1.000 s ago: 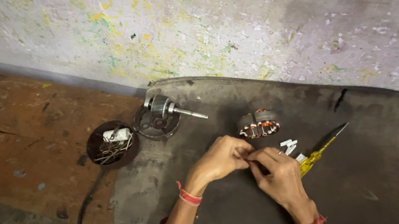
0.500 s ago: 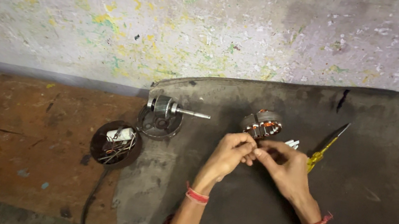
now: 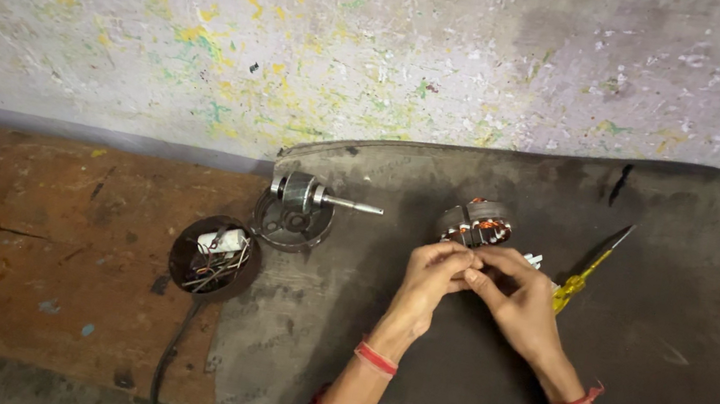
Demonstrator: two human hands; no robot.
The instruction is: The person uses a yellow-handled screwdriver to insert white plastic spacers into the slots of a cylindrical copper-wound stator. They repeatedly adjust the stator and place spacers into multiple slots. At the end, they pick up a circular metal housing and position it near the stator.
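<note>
My left hand (image 3: 432,274) and my right hand (image 3: 516,294) meet fingertip to fingertip over the dark mat (image 3: 704,322), pinching something small that the fingers hide. Just beyond the fingertips sits a motor stator (image 3: 475,222) with copper windings, touching or nearly touching them. White wire ends (image 3: 533,259) show beside my right hand. A yellow-handled screwdriver (image 3: 587,271) lies right of my right hand, tip pointing up and right.
A rotor with its shaft (image 3: 317,194) rests on a round dark cover (image 3: 291,219) at the mat's left edge. A round housing with wires (image 3: 214,257) and a cable sits on the brown wooden floor (image 3: 32,213). A paint-flecked wall (image 3: 360,34) rises behind.
Both hands have stayed pinched together and shifted slightly up toward the stator, now covering most of the white wire ends. The view has drifted a little.
</note>
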